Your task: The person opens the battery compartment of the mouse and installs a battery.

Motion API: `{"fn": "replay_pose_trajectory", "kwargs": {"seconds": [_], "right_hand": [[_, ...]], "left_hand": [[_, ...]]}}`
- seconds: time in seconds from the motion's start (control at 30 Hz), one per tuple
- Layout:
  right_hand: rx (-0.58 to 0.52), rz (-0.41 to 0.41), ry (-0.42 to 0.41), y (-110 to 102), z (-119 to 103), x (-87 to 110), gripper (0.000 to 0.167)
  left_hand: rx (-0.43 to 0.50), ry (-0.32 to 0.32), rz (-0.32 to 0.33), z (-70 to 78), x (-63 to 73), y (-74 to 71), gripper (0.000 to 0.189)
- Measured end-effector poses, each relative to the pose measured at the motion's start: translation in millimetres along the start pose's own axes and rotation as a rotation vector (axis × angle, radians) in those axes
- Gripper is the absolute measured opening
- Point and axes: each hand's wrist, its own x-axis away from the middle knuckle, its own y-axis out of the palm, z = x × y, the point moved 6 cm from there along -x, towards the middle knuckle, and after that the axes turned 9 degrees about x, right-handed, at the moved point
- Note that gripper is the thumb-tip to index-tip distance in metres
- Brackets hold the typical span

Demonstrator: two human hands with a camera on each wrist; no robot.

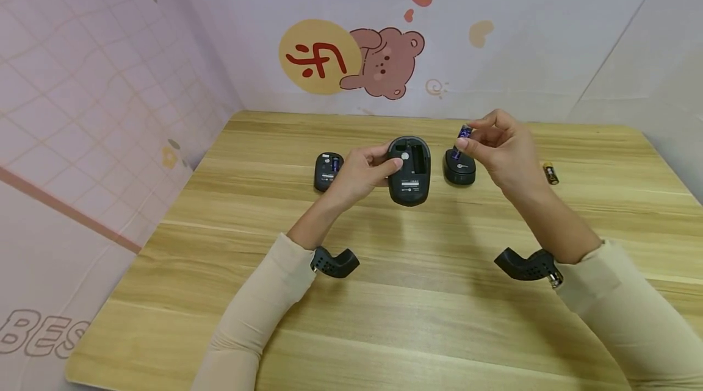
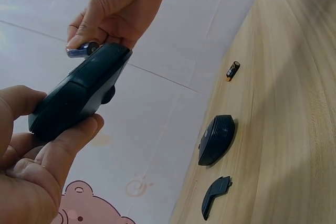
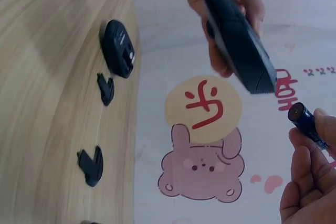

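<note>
My left hand (image 1: 358, 174) grips a black computer mouse (image 1: 409, 191), raised over the table with its underside facing me. Its battery compartment is uncovered, a dark slot on the right side, and the thumb lies across the underside. To the right, my right hand (image 1: 505, 150) pinches a blue battery (image 1: 464, 132) between thumb and fingers, apart from the mouse in the head view. The right wrist view shows one end of that blue battery (image 3: 303, 115) pointing up toward the mouse (image 3: 241, 45).
Another mouse (image 1: 324, 179) lies underside up on the left, a blue battery in it. A third mouse (image 1: 460, 176) sits upright behind the right hand; a black-and-gold battery (image 1: 550, 173) lies farther right. Two black covers (image 3: 106, 90) rest on the table (image 1: 417, 318), with a wall behind.
</note>
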Motion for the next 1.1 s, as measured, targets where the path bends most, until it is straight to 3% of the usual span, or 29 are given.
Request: {"fn": "replay_pose_trajectory", "kwargs": {"seconds": [0.17, 0.27, 0.53, 0.7, 0.87, 1.1], "right_hand": [[-0.1, 0.059, -0.065, 6.4, -6.5, 0.0, 0.021], [-0.082, 0.085, -0.1, 10.3, -12.2, 0.2, 0.022], [0.119, 0.124, -0.235, 24.7, -30.9, 1.3, 0.016], [0.258, 0.128, -0.248, 31.0, -33.6, 2.6, 0.012], [0.344, 0.095, -0.254, 36.6, -32.2, 4.7, 0.013], [0.425, 0.05, -0.354, 40.7, -34.0, 6.8, 0.013]], "left_hand": [[0.001, 0.002, -0.017, -0.3, 0.1, 2.4, 0.043], [-0.01, 0.011, -0.031, -0.5, -0.2, 3.6, 0.043], [-0.03, -0.004, -0.032, 0.7, -1.1, 5.1, 0.044], [-0.023, -0.012, -0.038, 2.3, -1.8, 7.6, 0.044], [-0.032, -0.01, -0.04, 3.8, -2.5, 9.3, 0.043], [-0.028, -0.017, -0.032, 4.4, -2.9, 9.4, 0.043]]}}
